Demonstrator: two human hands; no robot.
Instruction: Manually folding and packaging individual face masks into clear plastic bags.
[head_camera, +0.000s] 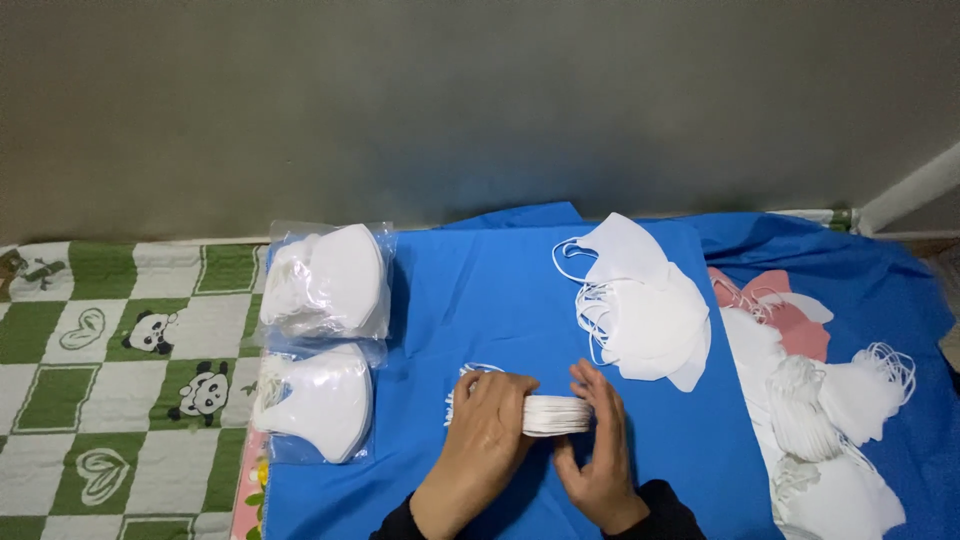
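My left hand and my right hand press from both sides on a small stack of folded white face masks, held on edge on the blue cloth. The stack's ear loops stick out to the left behind my left hand. Just beyond my right hand lies a loose fanned pile of white masks with thin loops trailing left.
Two clear plastic bags packed with white masks lie at the cloth's left edge, one farther and one nearer. More loose masks are heaped at the right. A green-and-white panda-print mat covers the left; a grey wall stands behind.
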